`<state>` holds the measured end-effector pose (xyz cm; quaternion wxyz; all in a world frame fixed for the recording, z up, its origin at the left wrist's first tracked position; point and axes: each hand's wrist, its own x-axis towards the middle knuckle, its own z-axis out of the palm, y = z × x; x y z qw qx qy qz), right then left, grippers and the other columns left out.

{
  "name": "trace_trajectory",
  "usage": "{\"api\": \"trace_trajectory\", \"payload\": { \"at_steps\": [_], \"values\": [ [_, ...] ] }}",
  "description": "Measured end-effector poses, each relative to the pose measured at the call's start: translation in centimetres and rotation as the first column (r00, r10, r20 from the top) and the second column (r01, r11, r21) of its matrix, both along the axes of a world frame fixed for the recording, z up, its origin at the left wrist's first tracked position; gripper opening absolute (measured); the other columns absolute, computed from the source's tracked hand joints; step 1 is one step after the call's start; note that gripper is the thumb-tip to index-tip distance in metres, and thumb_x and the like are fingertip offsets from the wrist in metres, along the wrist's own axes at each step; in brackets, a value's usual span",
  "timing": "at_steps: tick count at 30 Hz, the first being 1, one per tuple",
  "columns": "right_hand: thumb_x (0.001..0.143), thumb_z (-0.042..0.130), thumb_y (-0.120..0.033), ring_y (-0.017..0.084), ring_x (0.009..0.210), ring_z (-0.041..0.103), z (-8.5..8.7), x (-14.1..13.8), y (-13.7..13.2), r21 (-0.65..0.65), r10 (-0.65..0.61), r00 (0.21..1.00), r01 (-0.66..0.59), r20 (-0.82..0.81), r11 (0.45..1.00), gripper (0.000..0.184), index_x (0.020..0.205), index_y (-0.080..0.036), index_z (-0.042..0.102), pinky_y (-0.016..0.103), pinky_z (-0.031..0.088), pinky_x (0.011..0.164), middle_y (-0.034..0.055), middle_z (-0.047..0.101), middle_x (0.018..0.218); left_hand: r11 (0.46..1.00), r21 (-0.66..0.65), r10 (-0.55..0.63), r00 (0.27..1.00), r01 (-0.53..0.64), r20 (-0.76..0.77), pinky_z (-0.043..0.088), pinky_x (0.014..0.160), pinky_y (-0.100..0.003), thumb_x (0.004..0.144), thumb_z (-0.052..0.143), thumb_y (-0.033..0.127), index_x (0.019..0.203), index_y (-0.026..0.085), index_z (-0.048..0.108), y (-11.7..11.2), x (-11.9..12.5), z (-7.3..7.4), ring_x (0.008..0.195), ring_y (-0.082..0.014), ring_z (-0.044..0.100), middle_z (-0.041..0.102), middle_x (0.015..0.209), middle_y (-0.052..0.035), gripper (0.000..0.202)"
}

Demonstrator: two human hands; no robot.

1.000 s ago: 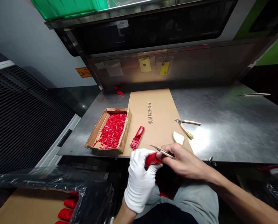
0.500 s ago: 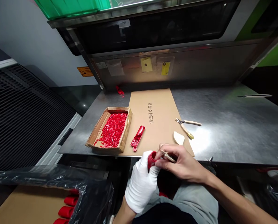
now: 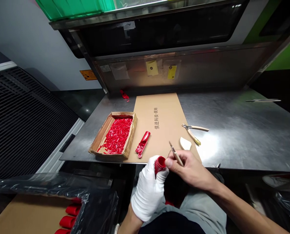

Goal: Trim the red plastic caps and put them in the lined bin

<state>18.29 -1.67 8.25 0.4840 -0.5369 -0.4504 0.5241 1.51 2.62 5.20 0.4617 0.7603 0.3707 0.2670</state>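
Note:
My left hand (image 3: 148, 188), in a white glove, is closed round a red plastic part (image 3: 159, 163) held upright over my lap, just short of the table edge. My bare right hand (image 3: 190, 169) touches the top of that part with its fingertips and grips a thin metal blade tool (image 3: 175, 153) that points up and away. Another red part (image 3: 143, 144) lies on the cardboard sheet (image 3: 159, 110) just ahead of my hands.
A shallow cardboard tray (image 3: 105, 128) of red plastic trimmings sits left on the steel table (image 3: 232, 130). Cutting pliers (image 3: 193, 130) and a white scrap (image 3: 185, 143) lie right of the sheet. A bag-lined box (image 3: 37, 211) with red parts stands lower left. Tweezers (image 3: 263, 100) lie far right.
The red part has turned from lying sideways to standing upright in my left hand. The blade tool has swung from pointing left to pointing up and away.

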Motion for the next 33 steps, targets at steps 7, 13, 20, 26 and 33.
{"api": "trace_trajectory", "payload": {
  "at_steps": [7,13,20,26,33],
  "values": [
    [0.094,0.053,-0.051,0.008,0.057,0.037,-0.5,0.1,0.7,-0.059,0.136,0.976,-0.128,0.168,0.99,0.04,0.072,-0.017,0.054,0.022,0.031,0.051,-0.004,0.044,0.063,0.997,0.007,-0.072,0.997,0.072,0.03,0.041,0.07,-0.031,0.099,0.048,0.038,0.105,0.021,0.056,0.1,-1.3,-0.6,0.072,-0.0172,0.057,0.063,0.085,-0.0039,0.019],
    [0.095,0.041,-0.044,0.016,0.069,0.058,-3.5,3.6,6.0,-0.012,-0.085,0.856,0.106,0.509,0.994,0.033,0.102,-0.016,0.057,0.027,0.048,0.063,0.0032,0.061,0.078,0.784,-0.597,0.12,0.903,0.168,0.412,0.048,0.085,-0.035,0.1,0.046,0.047,0.134,0.023,0.049,0.4,-1.8,0.0,0.086,-0.0174,0.061,0.061,0.099,-0.0063,0.042],
    [0.092,0.047,-0.042,0.037,0.114,0.05,-5.7,6.1,3.5,0.162,-0.215,0.413,0.16,0.885,0.974,0.038,0.117,-0.016,0.058,0.055,0.04,0.097,0.0188,0.055,0.121,0.472,-0.822,0.515,0.658,0.318,0.55,0.049,0.064,-0.024,0.087,0.072,0.029,0.094,0.015,0.06,2.2,-2.3,-0.7,0.074,-0.011,0.057,0.057,0.088,-0.0021,0.02],
    [0.098,0.04,-0.043,0.033,0.089,0.054,-6.7,7.8,0.0,0.143,-0.138,0.233,-0.008,0.963,0.99,0.04,0.119,-0.013,0.056,0.054,0.047,0.083,0.0189,0.058,0.105,0.509,-0.779,0.479,0.631,0.366,0.61,0.039,0.049,-0.021,0.092,0.061,0.05,0.088,0.015,0.055,2.2,-1.7,-1.6,0.055,-0.008,0.047,0.05,0.072,0.0018,0.036],
    [0.096,0.058,-0.032,0.025,0.106,0.062,-1.8,3.0,-1.1,0.404,-0.228,0.449,-0.347,0.864,0.846,0.048,0.14,-0.018,0.045,0.037,0.054,0.09,0.014,0.059,0.126,0.492,-0.769,0.5,0.591,0.408,0.633,0.032,0.047,-0.016,0.09,0.065,0.038,0.137,0.03,0.043,1.3,-0.9,-1.3,0.051,-0.0063,0.043,0.049,0.071,0.0053,0.053]
  ]
}}
